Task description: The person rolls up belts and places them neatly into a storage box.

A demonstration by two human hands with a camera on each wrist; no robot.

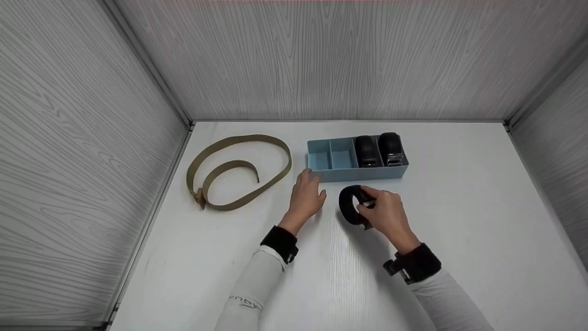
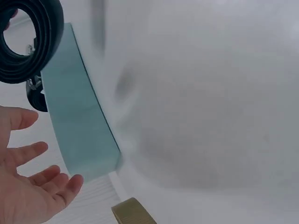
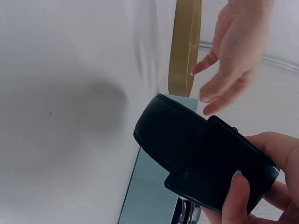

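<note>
My right hand (image 1: 388, 214) holds a coiled black belt (image 1: 347, 207) in front of the blue box, pinching it between thumb and fingers. In the right wrist view the belt's flat black buckle (image 3: 217, 165) lies under my thumb. My left hand (image 1: 305, 197) has its fingers loosely spread at the front left corner of the divided blue box (image 1: 363, 174). Two more coiled black belts, one (image 1: 366, 149) beside the other (image 1: 390, 148), stand in the box's right-hand compartments. Bare floor shows in the two compartments on the left.
A tan webbing belt (image 1: 241, 202) lies in a loose loop on the white table (image 1: 220, 271), left of the box. Grey wood-grain panels (image 1: 321, 59) rise behind the table and at both sides.
</note>
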